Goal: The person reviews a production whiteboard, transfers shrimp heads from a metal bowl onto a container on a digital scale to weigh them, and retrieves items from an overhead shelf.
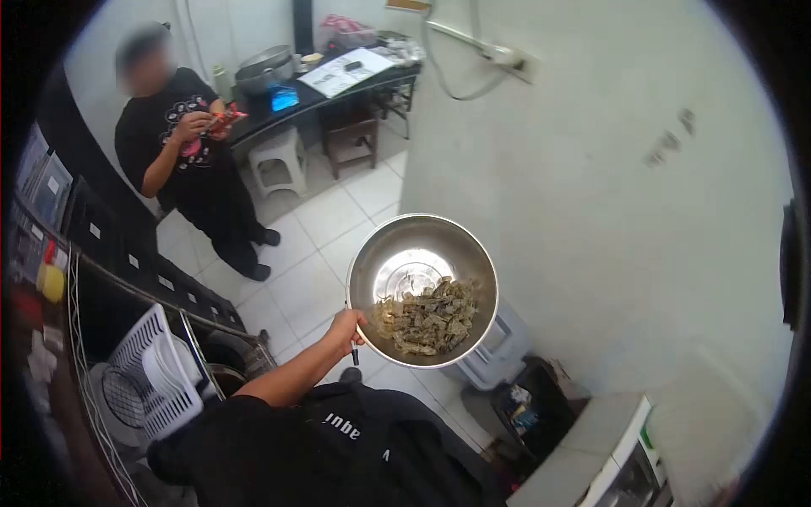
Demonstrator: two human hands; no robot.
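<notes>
Food scraps (427,317) in bowl (397,245) — above floor (312,253)

The left hand (345,326) grips the near rim of a round steel bowl (397,245), held out over the white tiled floor (317,245) and tilted toward the camera. A heap of brownish chopped pieces (427,317) lies in the bowl's lower part, against the wall nearest the hand. The right hand is out of sight. Across the room another person (190,160) in black stands beside a dark table (329,93), holding a red packet (221,120). A white plastic basket (156,372) sits at lower left.
</notes>
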